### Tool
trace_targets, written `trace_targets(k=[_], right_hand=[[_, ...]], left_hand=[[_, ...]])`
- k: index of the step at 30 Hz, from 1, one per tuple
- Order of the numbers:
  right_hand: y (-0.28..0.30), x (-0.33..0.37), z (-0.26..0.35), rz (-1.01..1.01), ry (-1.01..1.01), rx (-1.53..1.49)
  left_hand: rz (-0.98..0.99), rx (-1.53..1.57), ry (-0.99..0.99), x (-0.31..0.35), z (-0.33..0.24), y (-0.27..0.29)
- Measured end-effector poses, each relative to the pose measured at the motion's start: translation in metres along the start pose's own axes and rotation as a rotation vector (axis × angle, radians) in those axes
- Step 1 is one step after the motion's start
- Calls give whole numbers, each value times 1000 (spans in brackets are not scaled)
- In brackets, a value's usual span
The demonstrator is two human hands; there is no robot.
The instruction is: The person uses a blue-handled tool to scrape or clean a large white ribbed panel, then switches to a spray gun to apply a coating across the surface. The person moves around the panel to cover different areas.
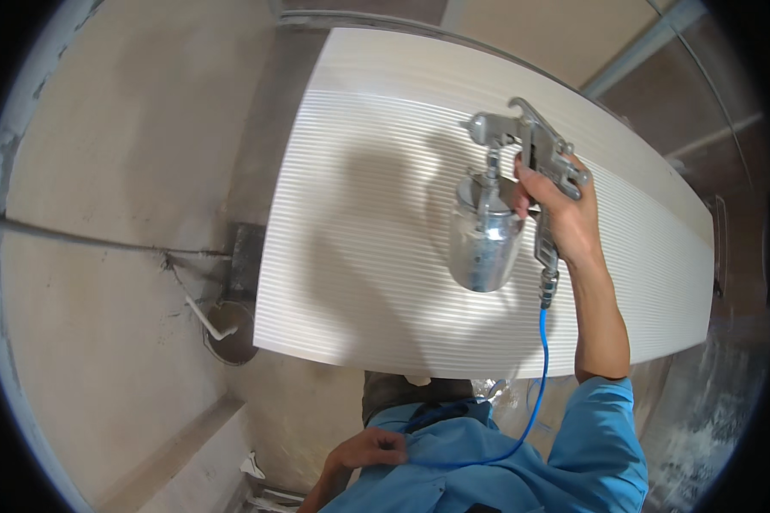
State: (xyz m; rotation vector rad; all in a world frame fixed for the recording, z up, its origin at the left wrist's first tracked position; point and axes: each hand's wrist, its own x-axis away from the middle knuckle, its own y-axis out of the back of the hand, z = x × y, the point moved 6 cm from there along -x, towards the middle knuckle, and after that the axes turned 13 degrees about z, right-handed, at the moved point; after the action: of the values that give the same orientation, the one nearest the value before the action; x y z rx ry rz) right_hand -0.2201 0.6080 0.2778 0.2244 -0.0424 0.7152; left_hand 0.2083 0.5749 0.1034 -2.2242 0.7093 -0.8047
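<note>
My right hand [560, 201] is wrapped round the handle of a metal spray gun [530, 141], held over a white panel. Its silver cup [486, 244] hangs below the nozzle, which points left. From the bottom of the handle a blue air hose [543, 342] runs down and curves across my waist. At the hose's lower bend, my left hand [370, 446] is closed round it in front of my shirt; the fingers partly hide it. The large white panel [359, 282] has fine parallel grooves and a smooth band along its far side. Shadows of the gun and arm fall on it.
Left of the panel, a round bucket [231, 333] stands on the floor with a whitish stick-like piece across it. A dark bar [103, 239] runs from the left toward a dark block [248, 256]. Dusty wall panels [710, 94] rise at the far right.
</note>
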Motion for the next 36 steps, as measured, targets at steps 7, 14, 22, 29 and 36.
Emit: trace_targets(k=[7,14,22,29,36], right_hand=[[189,76,-78,-348,-56,186],[371,161,-143,-602,-170,297],[361,161,-178,-792,-220,545],[356,162,-172,-625,-136,230],[264,138,-111,-348,29,-12]], left_hand=[[124,-26,137,-77,4,-5],[234,16,262,-167,13,-38],[143,-88,412,-129,39,30],[67,-112,404,-139,40,-6],[29,-148,355,-101,-3,-38]])
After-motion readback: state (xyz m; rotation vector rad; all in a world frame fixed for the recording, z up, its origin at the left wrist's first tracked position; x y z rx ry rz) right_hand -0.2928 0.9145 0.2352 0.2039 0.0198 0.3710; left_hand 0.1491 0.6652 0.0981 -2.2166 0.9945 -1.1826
